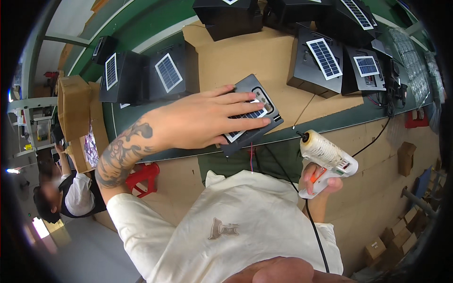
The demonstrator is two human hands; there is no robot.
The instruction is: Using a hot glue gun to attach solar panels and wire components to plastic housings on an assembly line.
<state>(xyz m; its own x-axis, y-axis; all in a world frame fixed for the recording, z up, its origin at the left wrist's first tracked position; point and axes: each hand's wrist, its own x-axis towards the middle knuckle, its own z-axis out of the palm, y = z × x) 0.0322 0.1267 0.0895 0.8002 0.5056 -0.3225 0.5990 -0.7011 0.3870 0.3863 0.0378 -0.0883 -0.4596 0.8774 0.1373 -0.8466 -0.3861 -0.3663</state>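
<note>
My left hand (203, 118) lies flat with fingers spread over a small solar panel (255, 113) on a black plastic part (245, 86). That part sits at the table's near edge, with an oval recess beside my fingertips. The hand covers much of the panel. Red and dark wires hang below the part. Off to the right, over the table's front edge, my right hand (321, 199) is closed round the handle of a white glue gun (328, 153) with an orange trigger. Its dark nozzle points up and left, apart from the black part.
Black boxes with solar panels (315, 66) stand along the back and both sides of the green table (188, 155). Flat cardboard (226, 56) covers its middle. A black cord (315, 231) trails from the glue gun. At far left, another person (78, 195) sits near an open carton (75, 108).
</note>
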